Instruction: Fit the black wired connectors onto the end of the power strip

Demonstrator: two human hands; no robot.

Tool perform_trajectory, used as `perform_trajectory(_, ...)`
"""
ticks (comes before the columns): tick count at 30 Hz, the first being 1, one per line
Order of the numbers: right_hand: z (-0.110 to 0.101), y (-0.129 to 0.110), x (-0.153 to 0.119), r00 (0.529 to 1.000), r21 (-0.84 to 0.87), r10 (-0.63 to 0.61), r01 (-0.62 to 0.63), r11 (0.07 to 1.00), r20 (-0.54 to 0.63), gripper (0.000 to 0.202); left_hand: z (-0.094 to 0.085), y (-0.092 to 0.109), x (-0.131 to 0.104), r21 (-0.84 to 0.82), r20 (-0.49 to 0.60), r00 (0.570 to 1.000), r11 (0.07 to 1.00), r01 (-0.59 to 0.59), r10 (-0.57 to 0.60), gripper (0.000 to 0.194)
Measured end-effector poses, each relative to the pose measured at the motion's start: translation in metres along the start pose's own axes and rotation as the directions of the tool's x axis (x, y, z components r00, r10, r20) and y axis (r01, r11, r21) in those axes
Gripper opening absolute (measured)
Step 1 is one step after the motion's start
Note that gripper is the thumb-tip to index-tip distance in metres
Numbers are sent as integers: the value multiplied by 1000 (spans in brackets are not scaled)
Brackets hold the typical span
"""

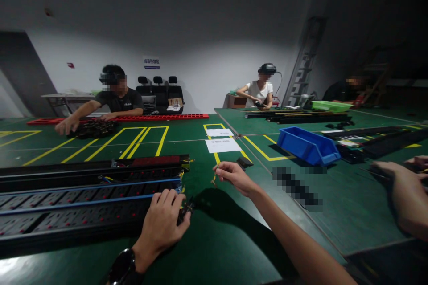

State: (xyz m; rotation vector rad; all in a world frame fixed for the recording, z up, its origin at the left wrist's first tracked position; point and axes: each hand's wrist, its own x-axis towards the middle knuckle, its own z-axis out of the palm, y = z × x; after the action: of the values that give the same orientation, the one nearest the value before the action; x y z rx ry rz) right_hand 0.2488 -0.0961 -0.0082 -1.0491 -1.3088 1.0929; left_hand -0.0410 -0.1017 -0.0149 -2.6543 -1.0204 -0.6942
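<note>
Several long black power strips (96,213) with sockets and red dots lie side by side on the left of the green table, blue edging along one of them. My left hand (163,218), a dark watch at its wrist, is curled over the right end of the nearest strip. Its thumb presses against a black end part (186,212) with short wires; the fingertips are partly hidden. To the right, my right hand (234,176) pinches a short yellow wire (214,180) above the tabletop. The wire's lower tip looks metallic.
White paper sheets (222,145) lie ahead, near a small black piece (244,161). A blue bin (307,147) stands right of them. Co-workers sit across the table; another person's hands (397,178) reach in at right. A red slotted rail (160,117) lies at the back.
</note>
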Motion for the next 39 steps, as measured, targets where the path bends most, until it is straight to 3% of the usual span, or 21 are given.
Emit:
perform_trajectory(5,23,4,-4,999,106,45,-48,993,30,33,-10,4,10,-137,-43,996,988,66,-72,18)
perform_trajectory(12,44,13,-8,997,155,27,-38,987,73,33,-23,12,48,-334,146,986,935,121,-75,14)
perform_trajectory(17,46,17,-7,999,188,36,-37,981,6,37,-18,1,70,-515,294,956,840,169,-13,20)
perform_trajectory(25,46,24,-4,998,242,52,-41,969,-39,35,-8,-2,87,-617,362,927,771,160,97,20)
perform_trajectory(29,47,22,-5,994,244,58,-35,969,-88,36,-1,-12,90,-708,363,921,684,174,142,22)
perform_trajectory(31,47,21,-4,989,285,100,-65,956,-108,41,1,-21,89,-725,334,935,667,175,118,22)
perform_trajectory(34,44,24,-2,971,353,183,-118,928,-157,49,1,-39,87,-676,285,958,712,190,15,21)
perform_trajectory(39,35,37,4,931,384,280,-175,906,-236,44,3,-62,79,-584,245,958,766,267,-148,23)
